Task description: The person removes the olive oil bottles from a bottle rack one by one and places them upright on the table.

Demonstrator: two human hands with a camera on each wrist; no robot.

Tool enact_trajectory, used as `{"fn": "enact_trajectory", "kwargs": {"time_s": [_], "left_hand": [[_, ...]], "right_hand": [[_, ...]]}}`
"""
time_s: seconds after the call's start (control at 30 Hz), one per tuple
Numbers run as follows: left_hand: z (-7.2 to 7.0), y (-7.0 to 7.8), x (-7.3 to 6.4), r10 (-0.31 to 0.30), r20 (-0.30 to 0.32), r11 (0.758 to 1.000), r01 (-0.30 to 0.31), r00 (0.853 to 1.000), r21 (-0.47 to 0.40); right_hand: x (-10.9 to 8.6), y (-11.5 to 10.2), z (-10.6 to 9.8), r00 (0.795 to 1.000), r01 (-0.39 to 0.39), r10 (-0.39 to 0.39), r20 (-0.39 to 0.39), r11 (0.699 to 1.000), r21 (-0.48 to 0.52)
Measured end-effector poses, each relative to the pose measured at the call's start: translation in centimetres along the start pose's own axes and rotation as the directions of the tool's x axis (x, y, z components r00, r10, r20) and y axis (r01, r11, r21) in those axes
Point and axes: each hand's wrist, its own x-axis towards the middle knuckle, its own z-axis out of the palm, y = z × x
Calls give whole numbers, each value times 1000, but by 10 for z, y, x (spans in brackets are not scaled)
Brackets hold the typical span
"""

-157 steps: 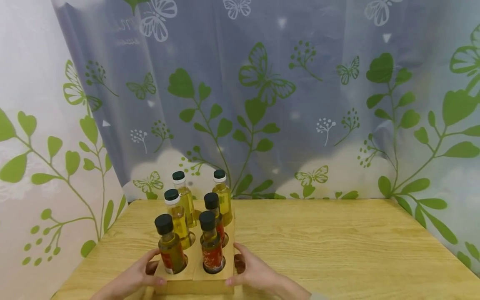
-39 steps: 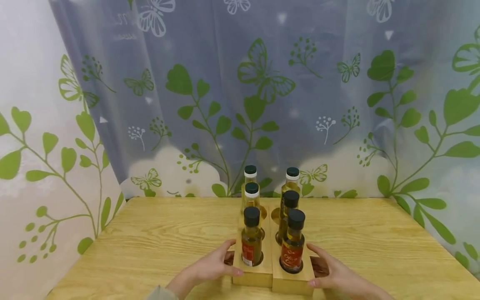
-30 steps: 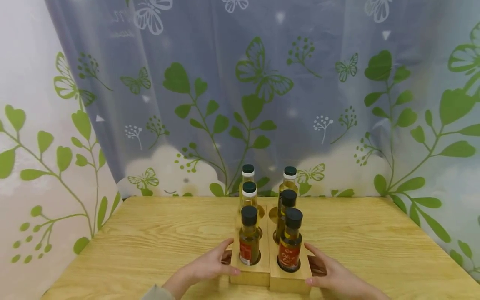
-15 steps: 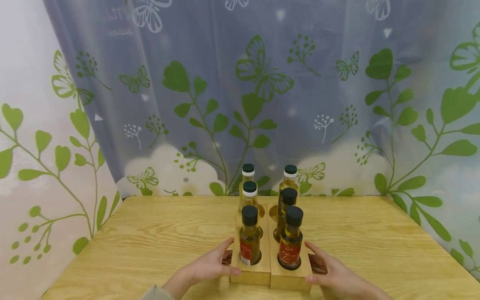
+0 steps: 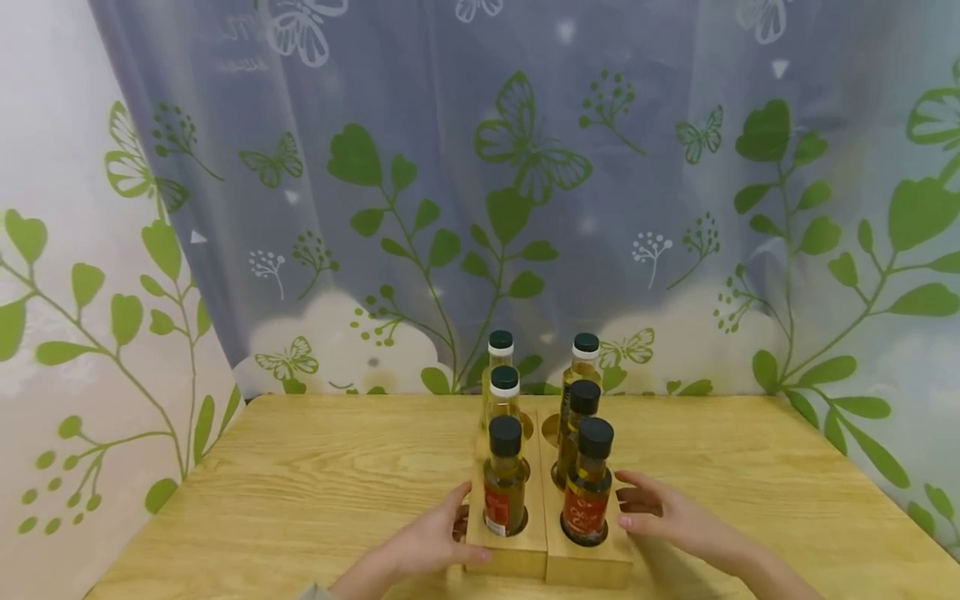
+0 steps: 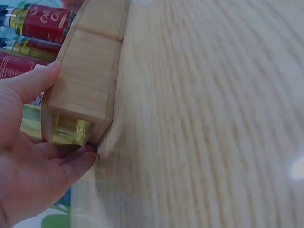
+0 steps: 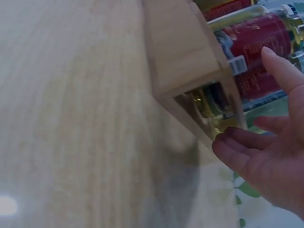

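Note:
Two wooden bottle racks stand side by side on the table, the left rack [image 5: 506,560] against the right rack [image 5: 588,572]. Each bears a row of three upright oil bottles. The front left bottle [image 5: 504,496] and front right bottle [image 5: 587,504] have black caps and red labels. My left hand [image 5: 420,537] grips the left rack's near corner, thumb on its front edge and fingers at its open side. My right hand [image 5: 667,517] is beside the right rack, fingers loosely spread; the right wrist view shows its thumb and fingers apart from the wood.
The wood-grain table [image 5: 337,467] extends to both sides of the racks. Behind it hangs a blue-grey curtain [image 5: 630,183] printed with green leaves and butterflies. Rear bottles, such as the green-capped bottle [image 5: 581,375], rise close to that curtain.
Over the last seconds both racks with their bottles have moved right, from the table's left part to near its middle. Since half a second ago my right hand has come off the right rack.

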Motion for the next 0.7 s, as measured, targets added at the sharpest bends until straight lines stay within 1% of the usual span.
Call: {"fn": "enact_trajectory", "kwargs": {"time_s": [0.07, 0.17, 0.3, 0.37, 0.53, 0.7], "left_hand": [[3, 0, 1, -2, -17, 1000, 2, 1000, 3], [6, -1, 2, -1, -45, 1000, 2, 999, 15], [8, -1, 2, 9, -69, 1000, -9, 998, -3], [8, 0, 2, 15, -72, 1000, -16, 997, -20], [10, 0, 0, 30, -73, 999, -32, 997, -25], [11, 1, -2, 33, -78, 999, -34, 996, -4]], "right_hand": [[2, -3, -6, 999, 12, -13, -30, 1000, -20], [5, -7, -16, 994, 35, -42, -104, 997, -69], [14, -15, -27, 974, 53, -78, -214, 991, -119], [19, -19, -31, 963, 52, -88, -253, 988, -147], [34, -26, -39, 946, 55, -123, -302, 973, -222], [52, -31, -45, 935, 47, -123, -334, 973, -228]]}}
